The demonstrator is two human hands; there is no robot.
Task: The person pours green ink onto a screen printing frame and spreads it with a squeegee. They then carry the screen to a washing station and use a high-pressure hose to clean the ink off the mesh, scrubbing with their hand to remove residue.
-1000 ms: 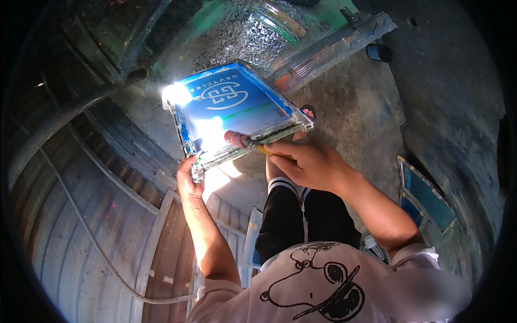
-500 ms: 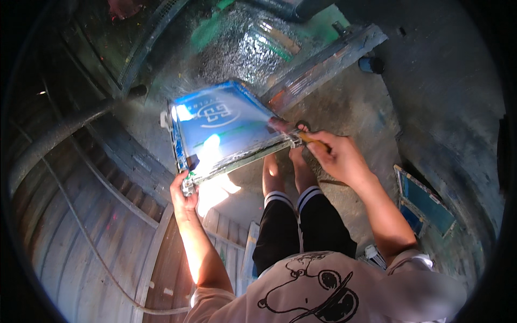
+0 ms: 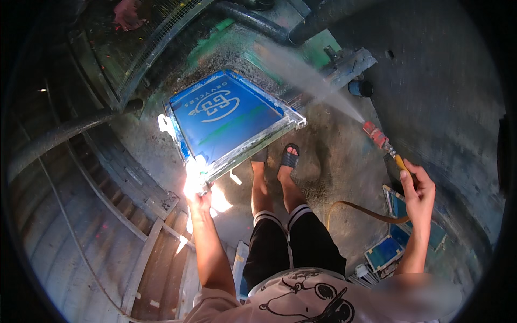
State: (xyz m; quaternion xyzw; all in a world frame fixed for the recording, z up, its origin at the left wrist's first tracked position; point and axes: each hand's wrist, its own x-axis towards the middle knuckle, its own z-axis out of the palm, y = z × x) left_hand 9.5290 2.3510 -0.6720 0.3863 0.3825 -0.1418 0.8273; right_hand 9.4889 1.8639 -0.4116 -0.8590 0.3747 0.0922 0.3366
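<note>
My left hand (image 3: 199, 189) grips the near left corner of a screen-printing frame (image 3: 229, 116), its fingers partly lost in bright sunlight. The frame has blue mesh with a pale round design and a faint green streak; it is held up and tilted in front of my legs. Off to the right, my right hand (image 3: 420, 188) is closed round a yellow hose (image 3: 399, 161) just behind its red spray nozzle (image 3: 375, 134). A fan of water (image 3: 318, 83) shoots from the nozzle up and to the left, passing beyond the frame's far right edge.
More blue-meshed frames (image 3: 384, 253) lean at the lower right. A dark cup (image 3: 361, 88) sits near a ledge (image 3: 344, 70) at the back. Thick pipes (image 3: 70, 129) and corrugated sheeting (image 3: 81, 242) fill the left. The hose (image 3: 366, 212) loops across the floor beside my sandalled feet.
My right hand has swung right and nearer with the spray nozzle, away from the frame's corner. The spray now crosses past the frame instead of over its mesh. The frame has shifted slightly.
</note>
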